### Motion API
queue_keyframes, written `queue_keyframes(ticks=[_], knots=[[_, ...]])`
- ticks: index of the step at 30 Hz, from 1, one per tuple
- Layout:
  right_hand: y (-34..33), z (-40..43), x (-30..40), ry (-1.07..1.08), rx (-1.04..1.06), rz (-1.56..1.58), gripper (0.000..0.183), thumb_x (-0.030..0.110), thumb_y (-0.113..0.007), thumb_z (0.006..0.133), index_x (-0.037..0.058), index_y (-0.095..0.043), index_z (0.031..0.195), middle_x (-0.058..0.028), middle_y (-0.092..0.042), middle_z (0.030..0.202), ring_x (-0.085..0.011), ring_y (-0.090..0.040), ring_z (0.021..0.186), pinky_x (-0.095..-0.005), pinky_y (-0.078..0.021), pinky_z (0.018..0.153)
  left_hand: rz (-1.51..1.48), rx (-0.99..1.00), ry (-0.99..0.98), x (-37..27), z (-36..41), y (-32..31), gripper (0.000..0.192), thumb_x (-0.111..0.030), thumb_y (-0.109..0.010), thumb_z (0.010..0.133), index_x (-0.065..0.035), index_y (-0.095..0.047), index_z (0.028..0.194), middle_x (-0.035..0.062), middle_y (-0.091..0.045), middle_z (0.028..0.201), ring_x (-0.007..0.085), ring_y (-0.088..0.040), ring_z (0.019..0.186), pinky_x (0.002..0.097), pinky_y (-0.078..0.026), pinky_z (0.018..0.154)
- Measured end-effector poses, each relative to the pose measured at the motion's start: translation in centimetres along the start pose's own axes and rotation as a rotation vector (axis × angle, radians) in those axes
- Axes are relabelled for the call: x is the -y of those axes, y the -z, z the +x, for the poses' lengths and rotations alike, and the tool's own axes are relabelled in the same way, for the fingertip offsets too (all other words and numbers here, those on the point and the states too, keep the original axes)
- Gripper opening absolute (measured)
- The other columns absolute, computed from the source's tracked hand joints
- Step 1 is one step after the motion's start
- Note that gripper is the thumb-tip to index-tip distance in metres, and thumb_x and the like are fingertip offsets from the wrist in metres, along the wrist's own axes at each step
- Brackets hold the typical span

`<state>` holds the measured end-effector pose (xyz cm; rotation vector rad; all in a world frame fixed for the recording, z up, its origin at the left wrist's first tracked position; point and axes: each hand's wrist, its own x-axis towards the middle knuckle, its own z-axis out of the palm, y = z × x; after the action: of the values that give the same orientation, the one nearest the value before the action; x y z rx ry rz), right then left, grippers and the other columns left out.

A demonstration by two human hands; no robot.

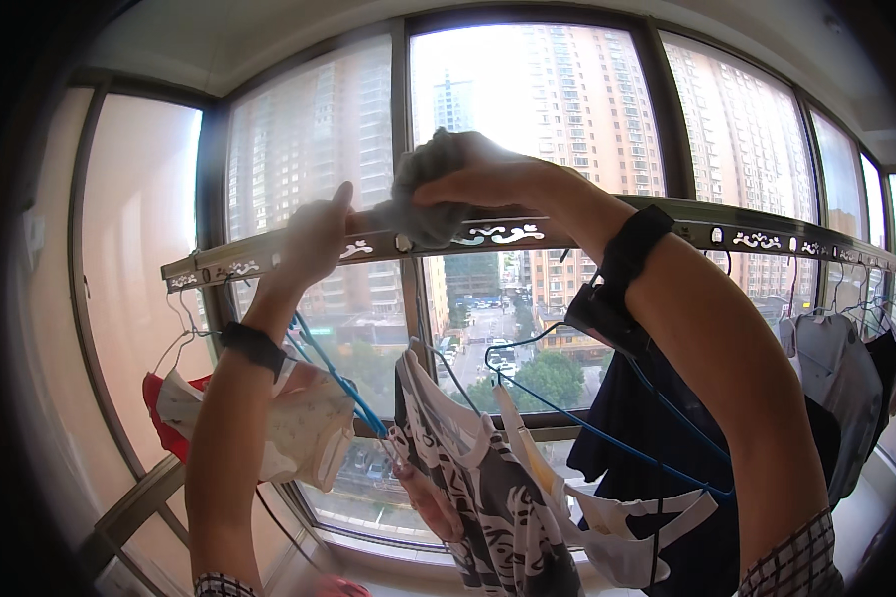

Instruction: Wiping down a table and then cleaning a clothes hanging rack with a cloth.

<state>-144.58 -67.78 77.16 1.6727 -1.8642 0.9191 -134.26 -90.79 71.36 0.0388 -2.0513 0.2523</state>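
My right hand (485, 172) is closed on a bunched grey cloth (429, 194) against the top of a metal drying rail (687, 224) with scroll cut-outs. My left hand (317, 231) is at the rail just left of the cloth, thumb raised; its fingers are partly hidden, and whether they hold anything does not show. Below hang a patterned grey-and-white top (485, 477), a white bra (620, 530) by a blue wire hanger (605, 429), and pale printed underwear (306, 425) beside a red garment (166, 418). Both wrists wear black bands.
Dark clothes (620, 425) and a grey garment (840, 380) hang to the right, with more hangers beyond. Framed windows (530, 97) stand behind the rail, with tall buildings and a street outside. A black cord (284, 522) hangs low at the left.
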Motion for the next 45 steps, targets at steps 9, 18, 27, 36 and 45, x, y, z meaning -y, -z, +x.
queue_keyframes(ticks=[9, 18, 27, 36, 45], knots=[[-4.3, 2.5, 1.9, -0.010, -0.028, -0.033, 0.064, 0.038, -0.083, 0.060, -0.0019, -0.066, 0.107, -0.0187, -0.068, 0.103, -0.0285, -0.066, 0.095, -0.0361, -0.0528, 0.084, 0.167, -0.239, -0.361, 2.8, -0.6, -2.0, 0.027, -0.008, -0.066, 0.072, -0.0049, -0.061, 0.099, 0.0137, -0.063, 0.084, 0.0353, -0.060, 0.078, 0.0456, -0.047, 0.068], [8.6, -8.0, -3.2, -0.101, 0.050, -0.131, 0.034, 0.017, -0.074, 0.079, 0.0043, -0.068, 0.110, -0.0122, -0.069, 0.099, -0.0222, -0.068, 0.089, -0.0329, -0.0559, 0.077, 0.199, -0.337, -0.329, 3.4, -0.4, -2.1, 0.027, -0.008, -0.062, 0.085, 0.0022, -0.055, 0.109, 0.0094, -0.063, 0.067, 0.0257, -0.061, 0.058, 0.0380, -0.050, 0.061], [15.3, -15.0, -4.9, -0.230, -0.036, -0.098, 0.038, 0.016, -0.073, 0.078, 0.0005, -0.064, 0.111, -0.0126, -0.068, 0.101, -0.0216, -0.068, 0.084, -0.0306, -0.0562, 0.076, 0.393, -0.428, -0.304, 7.7, 1.0, -6.8, 0.053, -0.010, -0.060, 0.087, -0.0021, -0.044, 0.137, 0.0118, -0.057, 0.087, 0.0295, -0.056, 0.082, 0.0432, -0.044, 0.078], [5.3, -4.6, -4.8, 0.053, 0.009, -0.404, 0.028, 0.025, -0.060, 0.085, 0.0034, -0.069, 0.101, -0.0103, -0.068, 0.081, -0.0197, -0.067, 0.075, -0.0297, -0.0547, 0.072, 0.323, -0.464, -0.343, 14.1, 0.5, -7.1, 0.048, -0.008, -0.054, 0.094, -0.0043, -0.042, 0.140, 0.0121, -0.060, 0.081, 0.0254, -0.058, 0.066, 0.0372, -0.049, 0.062], [18.1, -19.4, -6.7, -0.372, -0.122, -0.219, 0.049, 0.008, -0.069, 0.081, 0.0014, -0.052, 0.127, -0.0165, -0.060, 0.117, -0.0289, -0.060, 0.110, -0.0387, -0.0519, 0.095, 0.138, -0.274, -0.139, 13.9, 1.0, -7.6, 0.064, 0.003, -0.060, 0.087, -0.0080, -0.037, 0.146, 0.0104, -0.060, 0.085, 0.0228, -0.059, 0.077, 0.0347, -0.050, 0.066]])
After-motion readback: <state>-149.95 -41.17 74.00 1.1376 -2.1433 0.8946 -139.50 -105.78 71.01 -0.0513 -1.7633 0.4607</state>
